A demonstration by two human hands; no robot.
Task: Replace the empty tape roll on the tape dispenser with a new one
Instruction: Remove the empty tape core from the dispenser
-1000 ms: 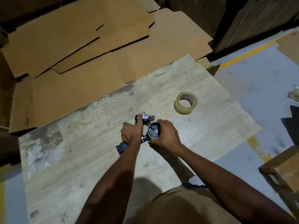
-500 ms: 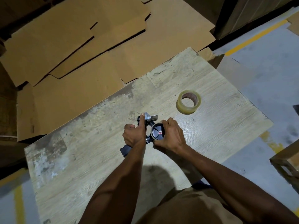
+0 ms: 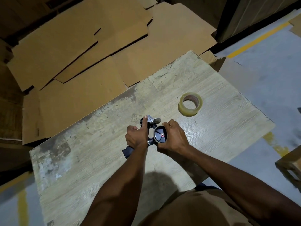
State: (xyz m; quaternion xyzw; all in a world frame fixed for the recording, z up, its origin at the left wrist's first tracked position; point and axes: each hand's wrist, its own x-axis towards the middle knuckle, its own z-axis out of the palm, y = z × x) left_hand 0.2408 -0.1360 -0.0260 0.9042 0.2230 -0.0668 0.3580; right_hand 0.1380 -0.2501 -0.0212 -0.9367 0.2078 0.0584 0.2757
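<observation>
Tape dispenser held in both hands over worn table.

Left hand (image 3: 136, 137) closed round the tape dispenser (image 3: 152, 131) handle, thumb along the metal front. Right hand (image 3: 173, 139) wrapped round the empty roll (image 3: 160, 136) on the hub. New tape roll (image 3: 190, 104) lies flat on the table (image 3: 101, 160), beyond the right hand, apart from it. Flattened cardboard sheets (image 3: 91, 51) farther off, past the table's far edge.

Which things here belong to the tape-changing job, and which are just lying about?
Job: tape dispenser, held by left hand; its spool, gripped by right hand; new tape roll on the table.
Lying about: flattened cardboard sheets; wooden crate.
</observation>
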